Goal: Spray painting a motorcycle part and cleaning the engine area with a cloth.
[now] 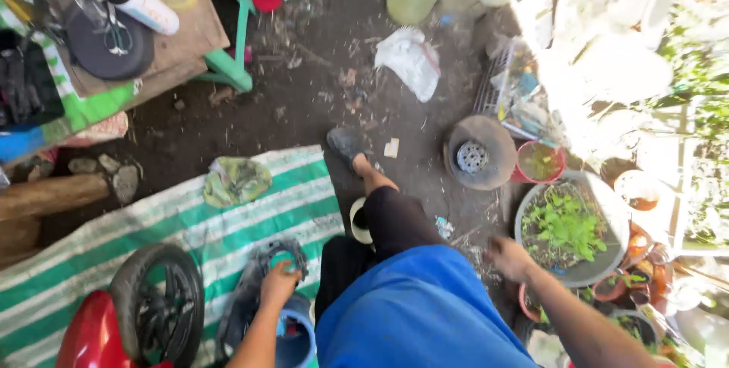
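While gripped in left hand (278,284), green sponge (282,260) at fingertips, above blue bucket (292,337)

Dark dirt floor (304,102), striped green tarp (190,224), wooden bench (182,41), harsh sunlight.

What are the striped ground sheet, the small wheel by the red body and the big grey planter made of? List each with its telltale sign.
Striped ground sheet: looks like woven plastic tarpaulin, green and white, creased with a slight sheen.
Small wheel: black rubber-looking tyre, matt, on a dark spoked rim, plastic or metal, cannot tell.
Big grey planter: dull grey bowl with a thick rim, possibly cement or plastic; it holds leafy green plants.
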